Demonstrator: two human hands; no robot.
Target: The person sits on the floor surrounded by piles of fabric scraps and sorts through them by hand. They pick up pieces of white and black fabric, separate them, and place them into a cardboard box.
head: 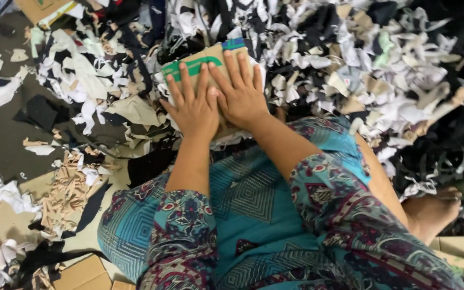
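I see left hand [193, 107] and right hand [241, 94] spread flat, pressing the brown, green-striped cardboard piece [200, 63] at 12 o'clock amid fabric scraps [350, 64]. Likely light, stiff; grip its edges.

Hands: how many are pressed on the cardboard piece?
2: the left hand and the right hand lie flat, side by side, on the cardboard piece amid fabric scraps.

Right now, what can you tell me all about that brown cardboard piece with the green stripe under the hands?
The brown cardboard piece with the green stripe lies flat on a heap of fabric scraps. It has a blue patch at one corner. The left hand and right hand press on it, palms down, fingers spread, covering its lower part.
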